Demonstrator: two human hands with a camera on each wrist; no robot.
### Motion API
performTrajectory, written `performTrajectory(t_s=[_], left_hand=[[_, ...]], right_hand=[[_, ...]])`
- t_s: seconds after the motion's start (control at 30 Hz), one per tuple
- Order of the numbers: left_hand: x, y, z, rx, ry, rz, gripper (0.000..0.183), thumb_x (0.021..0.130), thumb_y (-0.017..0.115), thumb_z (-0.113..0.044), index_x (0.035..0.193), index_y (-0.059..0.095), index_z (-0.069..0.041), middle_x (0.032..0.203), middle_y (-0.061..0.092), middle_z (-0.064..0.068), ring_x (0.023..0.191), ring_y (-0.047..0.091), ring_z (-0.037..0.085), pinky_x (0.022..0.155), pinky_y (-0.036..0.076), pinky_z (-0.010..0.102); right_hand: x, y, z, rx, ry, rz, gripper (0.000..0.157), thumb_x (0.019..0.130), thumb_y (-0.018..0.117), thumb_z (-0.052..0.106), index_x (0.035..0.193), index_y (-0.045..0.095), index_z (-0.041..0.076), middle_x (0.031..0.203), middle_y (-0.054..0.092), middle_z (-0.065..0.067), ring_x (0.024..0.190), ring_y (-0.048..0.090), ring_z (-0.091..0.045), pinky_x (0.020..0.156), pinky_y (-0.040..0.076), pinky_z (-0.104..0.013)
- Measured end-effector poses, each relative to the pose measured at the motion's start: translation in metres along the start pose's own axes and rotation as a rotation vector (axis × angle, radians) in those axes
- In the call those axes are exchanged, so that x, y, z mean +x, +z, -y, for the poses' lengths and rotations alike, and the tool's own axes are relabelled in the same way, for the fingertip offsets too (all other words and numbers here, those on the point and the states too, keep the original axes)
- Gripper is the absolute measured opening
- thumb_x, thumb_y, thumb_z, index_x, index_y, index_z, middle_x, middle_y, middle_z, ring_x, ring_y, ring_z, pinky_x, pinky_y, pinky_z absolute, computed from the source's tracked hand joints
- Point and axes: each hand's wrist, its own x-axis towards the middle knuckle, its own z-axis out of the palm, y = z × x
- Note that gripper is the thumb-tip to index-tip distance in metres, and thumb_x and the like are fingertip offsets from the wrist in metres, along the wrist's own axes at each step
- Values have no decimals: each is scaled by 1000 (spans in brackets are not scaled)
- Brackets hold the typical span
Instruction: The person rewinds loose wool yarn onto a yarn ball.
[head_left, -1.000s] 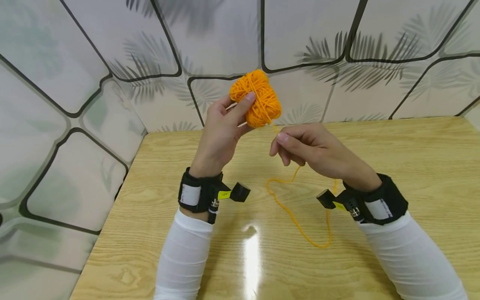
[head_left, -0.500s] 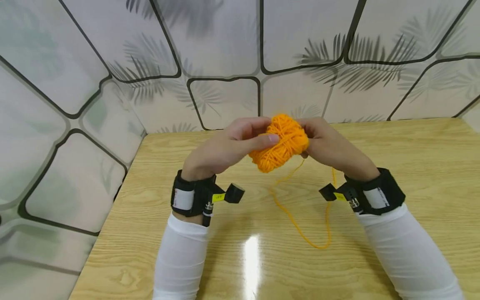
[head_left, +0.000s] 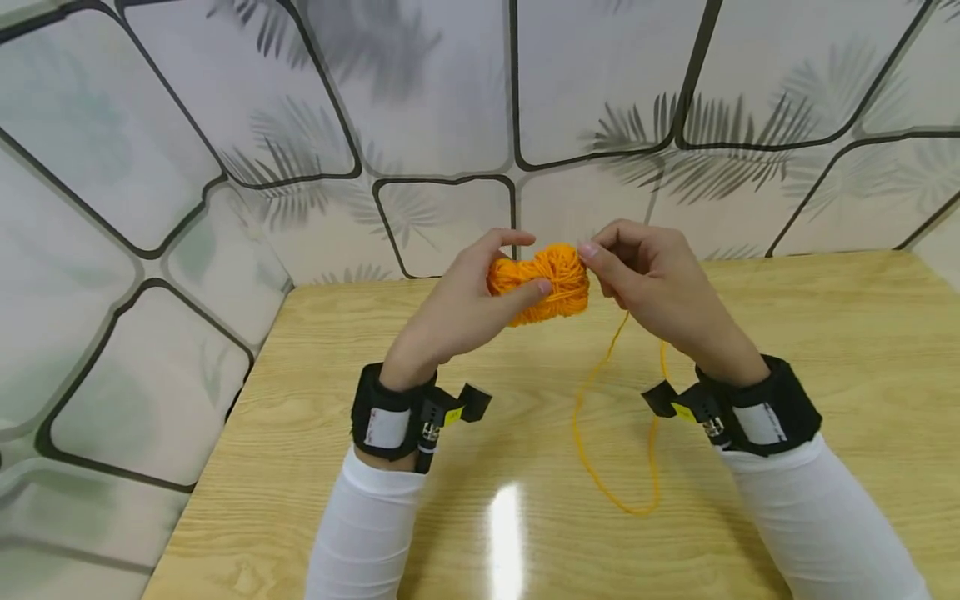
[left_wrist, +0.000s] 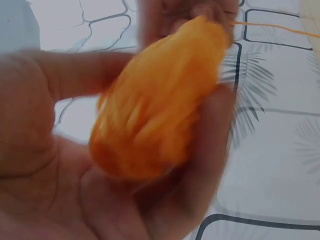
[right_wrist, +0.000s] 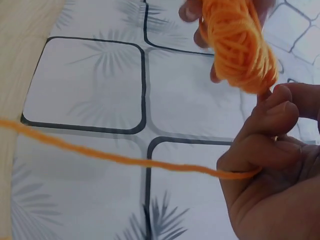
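Note:
An orange ball of yarn (head_left: 558, 283) is held up above the table by my left hand (head_left: 472, 304), thumb across its near side and fingers behind. The left wrist view shows the ball (left_wrist: 155, 110) between thumb and fingers, a little blurred. At its right end is my right hand (head_left: 648, 275), thumb and index fingertip together against the ball. In the right wrist view a yarn strand (right_wrist: 170, 166) runs into the curled fingers of that hand (right_wrist: 280, 165). Below it, the loose strand (head_left: 581, 442) hangs in a long loop over the table.
The wooden table (head_left: 315, 500) spans the front, with a bright light reflection near its middle. Behind and to the left stand pale walls (head_left: 442, 83) with dark lines and leaf prints. Each wrist wears a black strap with a small camera (head_left: 475, 402).
The yarn ball came down from high on the left to between the hands and has been turned over. The right hand went behind the ball, then came out to its right end.

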Motion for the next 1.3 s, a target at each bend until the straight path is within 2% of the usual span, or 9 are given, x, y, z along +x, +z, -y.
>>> performTrajectory(t_s=[0.1,0.2,0.33,0.5,0.73,0.87,0.97,1.07,1.3], left_hand=[[1,0,3,-31,23,-128,48,86,63,-29,128,45,-13,104,54,6,85,58,19,71,49,31],[1,0,4,-55,70,-185,41,83,67,-26,119,52,-11,104,55,5,87,57,18,72,49,31],[1,0,4,-59,120,-177,33,81,69,-21,110,57,-11,104,57,4,88,59,18,73,50,31],[0,0,3,-49,133,-166,30,80,69,-16,108,58,-10,102,58,5,87,59,18,72,50,31],[0,-1,3,-28,112,-122,28,82,67,-13,108,57,-9,103,57,6,88,58,18,72,50,30],[2,0,2,-52,82,-104,28,83,66,-13,109,56,-8,102,56,8,85,59,21,69,51,32],[3,1,1,-55,72,-121,28,84,66,-17,108,55,-8,99,56,9,81,59,22,66,52,33],[5,1,1,-45,91,-154,29,84,67,-21,108,56,-9,96,57,8,78,58,21,65,51,33],[3,-3,4,-125,127,-230,31,83,67,-26,107,57,-8,96,59,8,81,57,22,68,50,35]], right_hand=[[-3,3,4,-42,-49,-50,19,94,51,30,94,61,13,69,50,-7,50,38,-19,44,31,-32],[-6,5,6,-41,-63,-83,19,94,52,28,96,61,12,68,51,-8,51,39,-18,45,32,-31],[-6,4,8,-10,-53,-113,21,94,52,28,97,61,9,66,48,-13,51,40,-19,45,33,-31],[-4,1,7,21,-36,-158,23,94,52,29,97,61,7,65,47,-13,53,39,-19,45,33,-30],[-2,-3,6,111,-42,-225,25,93,53,26,94,59,1,63,43,-12,50,37,-20,42,27,-30],[-3,-4,9,120,-42,-219,25,92,54,25,94,59,1,63,44,-13,51,38,-20,42,28,-30],[-4,-4,11,96,-42,-196,24,92,54,26,95,60,3,64,45,-13,52,39,-20,43,29,-30],[-4,-5,12,74,-40,-185,24,93,53,27,96,60,4,65,46,-13,53,40,-20,43,30,-30],[-4,-4,13,92,-28,-194,24,92,54,27,95,60,3,64,46,-13,52,39,-21,43,29,-31]])
